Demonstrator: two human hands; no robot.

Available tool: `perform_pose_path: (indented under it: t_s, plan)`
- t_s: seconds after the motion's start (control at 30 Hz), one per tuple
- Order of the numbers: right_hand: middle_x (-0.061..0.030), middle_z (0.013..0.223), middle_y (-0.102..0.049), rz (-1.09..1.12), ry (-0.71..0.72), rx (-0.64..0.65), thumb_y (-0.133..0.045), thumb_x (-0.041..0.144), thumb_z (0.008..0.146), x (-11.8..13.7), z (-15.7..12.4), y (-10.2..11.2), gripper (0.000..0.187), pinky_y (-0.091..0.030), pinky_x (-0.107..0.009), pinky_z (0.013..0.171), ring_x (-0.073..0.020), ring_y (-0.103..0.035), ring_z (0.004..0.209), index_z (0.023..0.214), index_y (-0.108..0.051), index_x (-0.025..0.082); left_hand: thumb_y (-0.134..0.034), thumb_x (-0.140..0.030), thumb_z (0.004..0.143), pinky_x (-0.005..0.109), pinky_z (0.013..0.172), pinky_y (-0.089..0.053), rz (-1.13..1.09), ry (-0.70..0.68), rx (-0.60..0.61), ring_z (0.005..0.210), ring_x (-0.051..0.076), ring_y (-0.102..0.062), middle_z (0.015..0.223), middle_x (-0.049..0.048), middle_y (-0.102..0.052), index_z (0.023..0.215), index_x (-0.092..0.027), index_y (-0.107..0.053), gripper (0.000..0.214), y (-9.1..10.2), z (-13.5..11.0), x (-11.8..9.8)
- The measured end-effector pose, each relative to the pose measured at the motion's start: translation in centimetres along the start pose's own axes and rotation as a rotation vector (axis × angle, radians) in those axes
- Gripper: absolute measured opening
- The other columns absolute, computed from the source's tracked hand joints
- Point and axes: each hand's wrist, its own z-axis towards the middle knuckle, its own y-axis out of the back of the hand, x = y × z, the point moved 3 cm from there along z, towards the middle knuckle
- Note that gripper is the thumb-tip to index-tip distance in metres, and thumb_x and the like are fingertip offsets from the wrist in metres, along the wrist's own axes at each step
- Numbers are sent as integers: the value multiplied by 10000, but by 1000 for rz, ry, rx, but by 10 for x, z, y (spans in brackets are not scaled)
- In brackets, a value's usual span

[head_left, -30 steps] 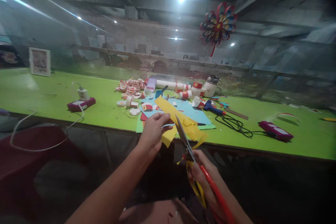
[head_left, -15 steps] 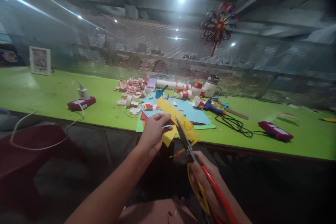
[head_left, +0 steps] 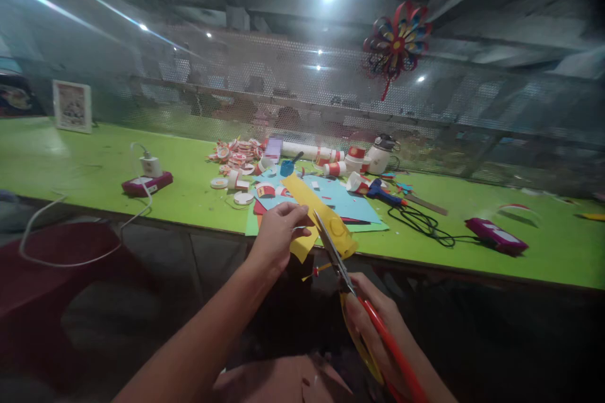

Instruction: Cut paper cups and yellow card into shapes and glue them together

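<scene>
Head view: a framed picture [head_left: 72, 107] stood at far left on the green desk [head_left: 189, 201], with a white plug [head_left: 151, 167] and its cable seated in a purple power block [head_left: 135, 186] nearer the front. Red-and-white discs [head_left: 239, 151] lay heaped farther along, beyond the person's left hand [head_left: 278, 232], whose fingers were closed in a pinch on the near side of a yellow paper [head_left: 324, 209]. That paper was held up before the desk's front edge, over light-blue sheets [head_left: 357, 204], its long axis slanting from far left to near right and its lower right end curled. Scissors [head_left: 341, 269] crossed its near side from below, blades aimed forward and left, their tip just right of the left fingertips; the left hand was nearer the tip, and the paper lay ahead of the right hand [head_left: 365, 322]. The right fingers were wrapped around the handles; how far the blades stood apart could not be told. A blue glue gun [head_left: 380, 192] rested farther right, and a second power block [head_left: 496, 236] sat beyond its coiled black cord [head_left: 420, 227].
</scene>
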Motion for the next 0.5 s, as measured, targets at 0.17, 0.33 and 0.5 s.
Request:
perform_pose_path:
  t_s: [0.17, 0.33, 0.5]
  plan:
    - [43, 628, -428, 14, 23, 0, -404, 515, 895, -1, 1, 0, 383, -310, -226, 508, -113, -380, 537, 1022, -510, 170, -719, -250, 644, 197, 500, -450, 26, -16, 27, 639, 127, -600, 666, 17, -580, 665, -123, -570, 198, 0, 1, -2]
    - [44, 614, -456, 20, 58, -22, -422, 494, 895, 1, 1, 1, 363, -344, -226, 530, -117, -418, 543, 1031, -522, 172, -712, -239, 644, 203, 501, -456, 38, -26, 45, 625, 122, -586, 666, 24, -582, 648, -119, -564, 190, -2, 2, -4]
    - [47, 617, -419, -25, 34, -44, -416, 501, 893, -3, 2, 3, 355, -331, -214, 498, -111, -379, 531, 960, -544, 177, -705, -244, 659, 203, 509, -461, 48, -33, 78, 631, 123, -587, 672, 33, -586, 657, -113, -576, 184, -3, 3, -3]
